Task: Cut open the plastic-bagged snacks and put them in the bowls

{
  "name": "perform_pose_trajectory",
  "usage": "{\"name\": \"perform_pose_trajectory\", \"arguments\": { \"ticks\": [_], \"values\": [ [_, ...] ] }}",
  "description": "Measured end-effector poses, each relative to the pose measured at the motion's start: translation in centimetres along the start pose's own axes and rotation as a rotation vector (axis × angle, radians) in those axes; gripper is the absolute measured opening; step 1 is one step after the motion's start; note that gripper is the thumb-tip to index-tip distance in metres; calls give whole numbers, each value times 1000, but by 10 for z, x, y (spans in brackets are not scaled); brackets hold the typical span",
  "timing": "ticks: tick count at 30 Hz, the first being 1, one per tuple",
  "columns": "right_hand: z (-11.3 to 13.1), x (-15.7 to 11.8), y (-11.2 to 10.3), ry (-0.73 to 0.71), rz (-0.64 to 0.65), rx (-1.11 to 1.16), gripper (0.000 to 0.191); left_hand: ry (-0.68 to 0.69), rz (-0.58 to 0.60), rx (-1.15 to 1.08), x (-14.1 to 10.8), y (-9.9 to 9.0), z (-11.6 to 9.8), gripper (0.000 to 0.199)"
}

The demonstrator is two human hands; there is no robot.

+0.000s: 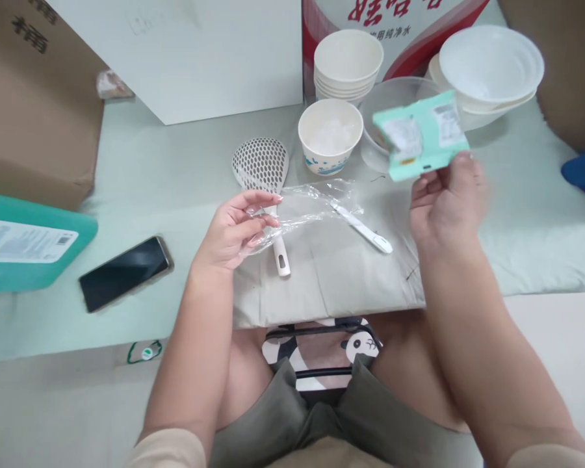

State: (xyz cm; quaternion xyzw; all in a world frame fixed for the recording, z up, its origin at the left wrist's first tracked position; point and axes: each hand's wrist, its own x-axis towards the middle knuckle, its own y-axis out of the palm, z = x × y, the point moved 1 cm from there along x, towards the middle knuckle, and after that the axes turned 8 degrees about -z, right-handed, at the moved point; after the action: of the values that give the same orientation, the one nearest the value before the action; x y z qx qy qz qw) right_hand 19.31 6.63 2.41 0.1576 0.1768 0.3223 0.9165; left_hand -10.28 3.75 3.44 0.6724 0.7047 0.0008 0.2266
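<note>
Thumb and fingers of my left hand (227, 231) are closed on a crumpled clear plastic wrapper (312, 214), which trails to the right over the table. Beneath that hand lies a pale slotted skimmer (260, 162), its handle partly covered by the wrapper and fingers. My right hand (443, 205) holds up a mint-green card packet (431, 146) with white printed labels, slightly blurred. A slim white tool (363, 229), like a small cutter, rests on the cloth between my hands, its upper end at the wrapper. Behind it stands a paper bowl (330, 140) with translucent white contents.
Stacked paper bowls (348, 58), a clear plastic bowl (394, 94) and white bowls (492, 65) stand at the back. On the left are a phone (127, 273), a green container (29, 240) and a cardboard box (34, 110). The cloth-covered table edge (322, 315) runs above my lap.
</note>
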Motion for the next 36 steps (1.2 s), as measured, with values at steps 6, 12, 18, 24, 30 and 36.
{"name": "perform_pose_trajectory", "arguments": {
  "ticks": [6, 12, 18, 24, 30, 36],
  "values": [
    [-7, -20, 2, 114, 71, -157, 15, -2, 37, -7, 5, 0, 4, 38],
    [-24, -39, -7, -157, 446, -338, 19, -76, 245, 57, 0, -1, 8, 37],
    [-29, -62, -12, 28, 918, -440, 47, -176, 541, 143, -10, -1, 6, 38],
    [-35, -85, -16, 512, 1247, -434, 67, -266, 673, 142, -18, 0, 0, 40],
    [-32, -92, -11, 619, 1294, -443, 29, -276, 603, 105, -15, -9, 2, 49],
    [-31, -74, -9, 476, 734, -317, 40, -158, 69, -227, 4, -10, 2, 45]
  ]
}}
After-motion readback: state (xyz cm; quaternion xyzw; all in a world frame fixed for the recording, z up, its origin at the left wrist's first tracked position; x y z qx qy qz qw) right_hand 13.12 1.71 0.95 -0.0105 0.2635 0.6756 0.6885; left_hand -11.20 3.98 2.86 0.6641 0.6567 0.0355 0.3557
